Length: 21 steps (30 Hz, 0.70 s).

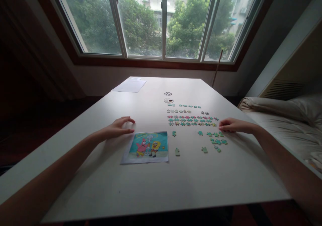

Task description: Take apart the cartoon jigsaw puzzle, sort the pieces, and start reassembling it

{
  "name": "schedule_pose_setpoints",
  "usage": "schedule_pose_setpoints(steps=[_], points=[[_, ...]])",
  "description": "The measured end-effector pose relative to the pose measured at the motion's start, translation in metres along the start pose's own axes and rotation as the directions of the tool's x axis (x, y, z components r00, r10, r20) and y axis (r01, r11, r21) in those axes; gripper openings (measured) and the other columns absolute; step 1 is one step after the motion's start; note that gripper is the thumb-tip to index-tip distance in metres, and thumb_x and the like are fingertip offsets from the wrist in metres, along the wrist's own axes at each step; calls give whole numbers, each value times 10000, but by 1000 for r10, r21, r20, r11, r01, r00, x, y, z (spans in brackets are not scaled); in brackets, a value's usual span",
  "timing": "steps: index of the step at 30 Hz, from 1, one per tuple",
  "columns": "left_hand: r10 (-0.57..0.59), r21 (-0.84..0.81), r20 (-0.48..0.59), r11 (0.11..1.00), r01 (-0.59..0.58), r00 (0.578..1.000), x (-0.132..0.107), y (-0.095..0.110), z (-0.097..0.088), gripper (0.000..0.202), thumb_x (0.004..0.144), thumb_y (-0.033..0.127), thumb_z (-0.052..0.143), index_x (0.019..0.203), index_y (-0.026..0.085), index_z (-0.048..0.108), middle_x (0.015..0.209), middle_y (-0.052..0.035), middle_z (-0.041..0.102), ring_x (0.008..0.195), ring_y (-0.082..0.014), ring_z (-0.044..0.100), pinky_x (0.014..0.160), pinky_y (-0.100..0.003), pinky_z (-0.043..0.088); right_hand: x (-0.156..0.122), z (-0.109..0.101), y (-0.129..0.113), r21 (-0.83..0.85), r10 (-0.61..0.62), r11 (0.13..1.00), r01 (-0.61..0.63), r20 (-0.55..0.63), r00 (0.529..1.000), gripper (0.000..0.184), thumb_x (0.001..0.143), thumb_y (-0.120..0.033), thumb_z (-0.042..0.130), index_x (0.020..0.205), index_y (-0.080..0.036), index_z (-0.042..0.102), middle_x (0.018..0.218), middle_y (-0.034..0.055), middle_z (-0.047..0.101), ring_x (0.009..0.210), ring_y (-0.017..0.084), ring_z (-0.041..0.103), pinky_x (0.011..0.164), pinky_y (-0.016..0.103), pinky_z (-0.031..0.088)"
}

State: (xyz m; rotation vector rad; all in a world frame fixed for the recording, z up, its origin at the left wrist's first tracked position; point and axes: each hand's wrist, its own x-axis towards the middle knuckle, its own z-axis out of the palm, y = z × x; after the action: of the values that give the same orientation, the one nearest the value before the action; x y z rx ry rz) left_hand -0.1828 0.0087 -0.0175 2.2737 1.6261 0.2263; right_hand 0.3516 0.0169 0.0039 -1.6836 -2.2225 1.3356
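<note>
A colourful cartoon picture sheet (147,147) lies flat on the white table (156,182). My left hand (118,127) rests just beyond its upper left corner, fingers curled loosely with the tips on the tabletop, holding nothing I can see. Rows of small puzzle pieces (192,120) are laid out to the right of the picture. Several loose teal pieces (216,141) lie nearer to me. My right hand (230,125) sits at the right end of the rows, fingers bent and pressed down on the table by the pieces; whether it pinches one is hidden.
A white paper sheet (129,85) lies at the far left of the table. Two small round objects (168,97) sit beyond the puzzle rows. A bed with pale bedding (281,115) stands to the right. A wide window (161,21) fills the far wall.
</note>
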Motion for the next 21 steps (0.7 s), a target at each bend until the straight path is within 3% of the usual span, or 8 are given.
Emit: schedule_pose_setpoints(steps=[6,21], points=[[-33,48,43,998,31,999,-2,1,0,710,634,658,491,1196,226,455,1344,-93,326,1224,-313,286,980,-396,269,2,0,2,-26,-2,1000,2,-9,1000,475,650,-599,534,771,-140,549,587,-11,449,489,78,356,435,206,247],[-87,112,53,990,80,995,-2,8,1,778,623,699,456,1235,219,412,1368,-103,282,1236,-323,251,980,-393,256,1,-2,6,-90,-32,995,32,5,999,381,682,-514,529,701,-134,530,516,-39,390,467,70,320,440,203,223]])
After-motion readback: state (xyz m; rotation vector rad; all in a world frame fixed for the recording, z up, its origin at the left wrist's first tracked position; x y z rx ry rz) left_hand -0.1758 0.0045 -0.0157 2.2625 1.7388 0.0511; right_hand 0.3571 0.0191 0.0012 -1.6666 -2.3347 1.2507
